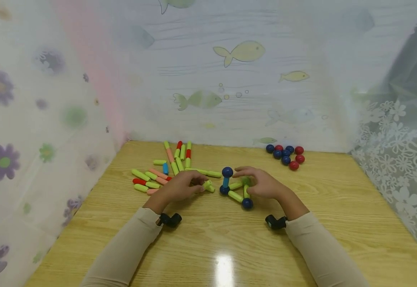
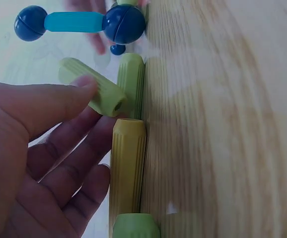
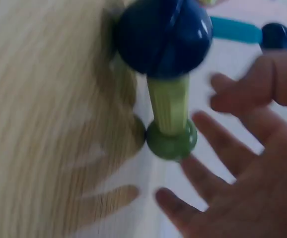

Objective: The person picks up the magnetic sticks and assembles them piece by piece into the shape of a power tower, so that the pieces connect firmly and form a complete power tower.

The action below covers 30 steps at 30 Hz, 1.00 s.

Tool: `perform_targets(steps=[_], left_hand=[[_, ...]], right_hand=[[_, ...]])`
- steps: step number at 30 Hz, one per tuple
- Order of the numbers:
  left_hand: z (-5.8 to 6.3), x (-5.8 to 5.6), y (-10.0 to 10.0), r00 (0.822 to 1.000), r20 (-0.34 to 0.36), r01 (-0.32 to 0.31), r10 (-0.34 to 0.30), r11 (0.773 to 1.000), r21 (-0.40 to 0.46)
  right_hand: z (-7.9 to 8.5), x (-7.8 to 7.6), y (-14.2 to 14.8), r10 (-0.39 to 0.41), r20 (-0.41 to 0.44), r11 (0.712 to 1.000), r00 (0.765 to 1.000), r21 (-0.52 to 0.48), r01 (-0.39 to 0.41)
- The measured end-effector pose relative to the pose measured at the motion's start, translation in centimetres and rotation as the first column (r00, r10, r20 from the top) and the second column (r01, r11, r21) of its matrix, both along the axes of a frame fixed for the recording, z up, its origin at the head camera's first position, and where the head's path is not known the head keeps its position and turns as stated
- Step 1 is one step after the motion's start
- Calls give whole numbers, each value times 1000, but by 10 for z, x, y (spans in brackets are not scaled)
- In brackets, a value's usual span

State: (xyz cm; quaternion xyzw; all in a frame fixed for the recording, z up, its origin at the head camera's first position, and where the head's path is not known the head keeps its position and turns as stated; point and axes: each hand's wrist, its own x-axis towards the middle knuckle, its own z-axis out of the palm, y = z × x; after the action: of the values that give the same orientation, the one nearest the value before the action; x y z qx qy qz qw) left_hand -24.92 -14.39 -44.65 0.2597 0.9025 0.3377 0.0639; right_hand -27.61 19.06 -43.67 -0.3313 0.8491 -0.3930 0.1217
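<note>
My left hand (image 1: pixel 180 185) pinches a short yellow-green ribbed rod (image 2: pixel 101 94) between thumb and fingers, just above another green rod (image 2: pixel 131 79) on the table. To the right stands a triangle of green rods (image 1: pixel 235 196) joined by two dark blue balls (image 1: pixel 247 203) and a green ball (image 3: pixel 171 141). From its left corner a blue rod (image 1: pixel 226 182) rises upright, topped by a dark blue ball (image 1: pixel 227 172). Beside the triangle, my right hand (image 1: pixel 264 184) has its fingers spread and holds nothing; whether a fingertip touches the green ball is unclear.
Loose green, orange and red rods (image 1: pixel 158 179) lie spread around and beyond the left hand, with a short blue rod (image 1: pixel 165 169) among them. Several blue and red balls (image 1: pixel 286 160) sit together at the back right. A patterned curtain (image 1: pixel 201 119) borders the table's far edge.
</note>
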Motion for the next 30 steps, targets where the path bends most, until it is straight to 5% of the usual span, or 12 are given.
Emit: perform_targets(steps=[5,15,22,30], left_hand=[[4,3,1,1000,12,11,-11,999,44],[19,25,35,998,37,-47,41,979,201],[12,34,69,1000,-2,-27,29,974,227],[4,38,80,1000,10,-18,16,975,220]], right_hand=[[0,1,12,34,55,999,998,20,-35],[0,18,6,-156,33,986,987,70,153],[-4,24,-3,-219,-16,970,976,103,220],[-7,25,-5,-225,-33,968,974,109,228]])
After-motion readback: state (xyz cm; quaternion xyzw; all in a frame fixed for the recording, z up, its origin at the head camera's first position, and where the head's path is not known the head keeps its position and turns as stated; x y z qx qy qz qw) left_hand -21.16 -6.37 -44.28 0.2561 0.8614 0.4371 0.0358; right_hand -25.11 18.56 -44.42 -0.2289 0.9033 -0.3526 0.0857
